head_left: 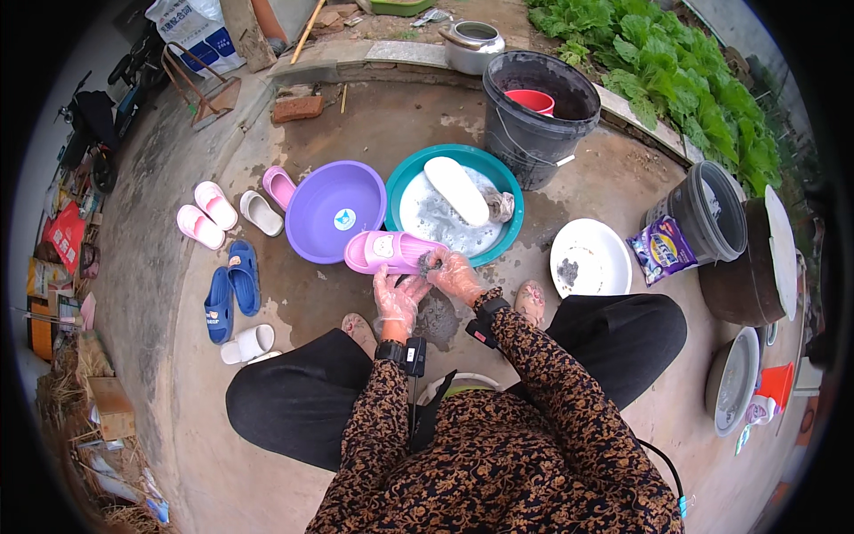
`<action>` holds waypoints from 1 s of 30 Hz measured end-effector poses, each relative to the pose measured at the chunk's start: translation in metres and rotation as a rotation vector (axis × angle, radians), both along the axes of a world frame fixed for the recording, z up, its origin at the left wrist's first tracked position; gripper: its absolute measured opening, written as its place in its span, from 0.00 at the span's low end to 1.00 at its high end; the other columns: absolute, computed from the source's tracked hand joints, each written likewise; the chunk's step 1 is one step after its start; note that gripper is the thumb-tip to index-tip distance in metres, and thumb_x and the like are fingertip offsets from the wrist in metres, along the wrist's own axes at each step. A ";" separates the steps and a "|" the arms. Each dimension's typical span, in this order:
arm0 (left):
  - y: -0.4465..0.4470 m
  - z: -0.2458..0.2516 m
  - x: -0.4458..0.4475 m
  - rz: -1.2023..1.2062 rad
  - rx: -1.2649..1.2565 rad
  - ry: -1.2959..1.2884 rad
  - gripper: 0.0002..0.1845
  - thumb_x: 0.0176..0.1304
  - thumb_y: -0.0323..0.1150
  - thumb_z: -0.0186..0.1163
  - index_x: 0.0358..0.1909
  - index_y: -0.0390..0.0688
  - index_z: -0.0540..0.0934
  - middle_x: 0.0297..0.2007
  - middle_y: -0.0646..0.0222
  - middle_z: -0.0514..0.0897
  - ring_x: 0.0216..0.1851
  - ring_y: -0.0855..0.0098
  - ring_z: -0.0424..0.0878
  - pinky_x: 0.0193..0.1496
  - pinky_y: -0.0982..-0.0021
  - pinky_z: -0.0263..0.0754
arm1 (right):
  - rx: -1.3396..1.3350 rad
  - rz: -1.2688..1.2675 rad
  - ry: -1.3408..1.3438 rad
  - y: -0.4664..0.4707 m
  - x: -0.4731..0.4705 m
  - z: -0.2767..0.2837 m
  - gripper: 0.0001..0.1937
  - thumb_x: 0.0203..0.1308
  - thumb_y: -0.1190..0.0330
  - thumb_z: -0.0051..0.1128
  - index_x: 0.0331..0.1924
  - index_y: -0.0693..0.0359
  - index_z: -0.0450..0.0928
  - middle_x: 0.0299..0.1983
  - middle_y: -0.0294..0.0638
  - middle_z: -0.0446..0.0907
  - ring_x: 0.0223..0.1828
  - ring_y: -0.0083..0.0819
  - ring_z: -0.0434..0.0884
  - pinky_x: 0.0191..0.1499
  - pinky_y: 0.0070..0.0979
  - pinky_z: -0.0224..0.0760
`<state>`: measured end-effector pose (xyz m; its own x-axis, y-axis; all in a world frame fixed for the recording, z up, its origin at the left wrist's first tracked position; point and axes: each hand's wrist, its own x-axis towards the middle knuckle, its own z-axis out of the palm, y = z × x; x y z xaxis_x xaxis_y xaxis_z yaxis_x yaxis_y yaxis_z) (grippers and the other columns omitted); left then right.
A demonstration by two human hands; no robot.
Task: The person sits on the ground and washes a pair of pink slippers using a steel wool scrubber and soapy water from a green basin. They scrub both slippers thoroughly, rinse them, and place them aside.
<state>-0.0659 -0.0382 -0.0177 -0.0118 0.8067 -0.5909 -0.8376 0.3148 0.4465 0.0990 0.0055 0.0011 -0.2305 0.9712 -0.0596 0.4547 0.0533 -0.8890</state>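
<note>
My left hand (398, 294), in a clear plastic glove, grips the near side of a pink slide slipper (381, 249) with a bear face on its strap. A steel wool scrubber (428, 262) is pinched in my gloved right hand (456, 275) and pressed against the slipper's right end. The slipper is held over the near rims of a purple basin (320, 200) and a teal basin (396, 175). Suds and water fill the teal one, where a white slipper (456, 191) lies sole up beside a wet greyish cloth (499, 205). No water is plain in the purple basin.
Pink slippers (215, 205), blue slides (219, 300) and white slippers (248, 344) stand to the left. A black bucket (534, 143) holds a red container (532, 100). To the right are a white basin (591, 233), a detergent bag (660, 249) and a grey bucket (719, 227).
</note>
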 end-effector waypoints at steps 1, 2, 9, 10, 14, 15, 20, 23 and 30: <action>0.004 0.001 -0.003 -0.030 0.005 -0.056 0.45 0.62 0.61 0.60 0.67 0.33 0.65 0.62 0.43 0.71 0.57 0.44 0.75 0.63 0.41 0.71 | -0.074 -0.041 -0.040 0.000 0.003 0.002 0.10 0.46 0.72 0.62 0.35 0.61 0.77 0.28 0.48 0.81 0.33 0.43 0.81 0.39 0.36 0.74; 0.006 -0.001 -0.005 -0.125 0.042 0.008 0.62 0.56 0.74 0.57 0.73 0.27 0.55 0.66 0.38 0.66 0.61 0.40 0.73 0.64 0.41 0.69 | 0.010 -0.015 -0.023 0.002 0.008 0.006 0.09 0.45 0.73 0.60 0.34 0.60 0.77 0.28 0.49 0.80 0.33 0.46 0.82 0.39 0.39 0.74; 0.018 -0.029 -0.022 0.031 -0.318 0.099 0.62 0.51 0.75 0.61 0.72 0.31 0.59 0.69 0.42 0.63 0.69 0.47 0.64 0.70 0.47 0.62 | 0.262 0.263 -0.289 0.015 0.013 0.010 0.07 0.47 0.72 0.58 0.33 0.60 0.78 0.29 0.50 0.82 0.36 0.52 0.83 0.40 0.44 0.75; 0.021 -0.029 -0.028 0.095 -0.292 0.181 0.57 0.53 0.70 0.64 0.72 0.35 0.62 0.68 0.47 0.65 0.69 0.51 0.65 0.69 0.50 0.63 | 0.224 0.274 -0.344 0.015 0.011 0.006 0.05 0.48 0.72 0.58 0.32 0.60 0.80 0.30 0.48 0.83 0.36 0.50 0.83 0.41 0.43 0.76; 0.031 -0.019 -0.050 0.182 -0.104 0.294 0.35 0.62 0.59 0.62 0.64 0.49 0.73 0.60 0.61 0.77 0.63 0.59 0.72 0.69 0.52 0.57 | 0.296 0.204 -0.359 0.014 0.011 -0.008 0.06 0.50 0.71 0.58 0.33 0.59 0.81 0.31 0.47 0.84 0.37 0.49 0.84 0.42 0.42 0.77; 0.032 -0.019 -0.054 0.149 -0.100 0.323 0.34 0.63 0.58 0.61 0.64 0.48 0.73 0.59 0.62 0.78 0.62 0.60 0.73 0.69 0.53 0.59 | 0.297 0.215 -0.361 0.015 0.013 -0.008 0.06 0.50 0.71 0.58 0.34 0.59 0.81 0.31 0.48 0.84 0.37 0.49 0.84 0.43 0.42 0.77; 0.042 -0.047 -0.061 0.009 -0.153 0.445 0.21 0.65 0.36 0.60 0.59 0.39 0.75 0.52 0.61 0.81 0.49 0.61 0.82 0.51 0.55 0.82 | 0.176 0.185 -0.393 0.029 0.028 0.008 0.10 0.48 0.68 0.61 0.37 0.59 0.78 0.31 0.48 0.84 0.38 0.50 0.84 0.41 0.41 0.76; 0.037 -0.076 -0.048 0.061 -0.228 0.404 0.16 0.63 0.23 0.56 0.53 0.30 0.75 0.48 0.54 0.80 0.45 0.56 0.83 0.46 0.52 0.89 | -0.024 -0.030 -0.270 0.039 0.035 0.018 0.15 0.49 0.67 0.64 0.42 0.61 0.81 0.34 0.51 0.85 0.38 0.50 0.85 0.44 0.39 0.78; 0.023 -0.086 -0.028 0.019 -0.174 0.405 0.18 0.63 0.21 0.54 0.55 0.28 0.73 0.50 0.52 0.79 0.49 0.56 0.82 0.47 0.50 0.89 | -0.093 -0.235 -0.335 0.034 0.017 -0.006 0.15 0.49 0.70 0.63 0.43 0.64 0.86 0.36 0.58 0.86 0.41 0.52 0.86 0.46 0.38 0.78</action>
<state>-0.0942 -0.0152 -0.1039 -0.2844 0.6929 -0.6625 -0.6122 0.4006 0.6817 0.1159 0.0393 -0.0053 0.0441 0.9820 -0.1834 0.7096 -0.1600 -0.6862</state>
